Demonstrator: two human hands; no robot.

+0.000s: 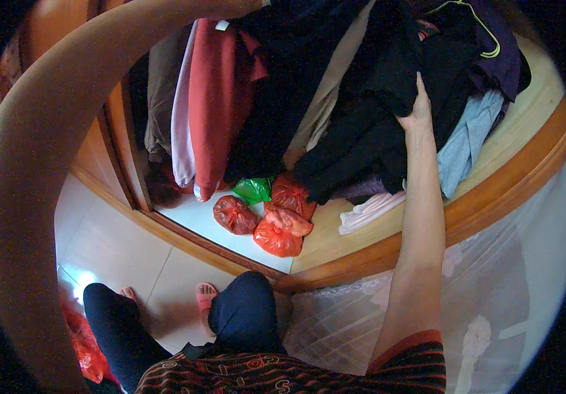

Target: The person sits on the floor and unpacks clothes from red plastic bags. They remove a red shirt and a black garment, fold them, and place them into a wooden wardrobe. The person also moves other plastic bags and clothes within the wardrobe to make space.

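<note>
My right hand (417, 111) is at a black garment (391, 88) hanging in an open wardrobe. Its thumb points up along the cloth, and dark fabric hides the other fingers. My left arm (66, 88) curves up the left side and over the top. Its hand is past the top edge, out of view, near the dark hanging clothes (283, 88). Left of these hang a red garment (211, 108), a pale lilac one (183, 118) and a brown one (160, 98). Right of my right hand are a yellow-green hanger (490, 44) and a light blue garment (470, 143).
On the wardrobe floor lie red plastic bags (279, 236) with knotted tops, a green plastic bag (253, 190) and a folded pale pink cloth (369, 213). A wooden edge (460, 221) borders it. White netting (342, 320) is at lower right; another red bag (88, 349) sits lower left.
</note>
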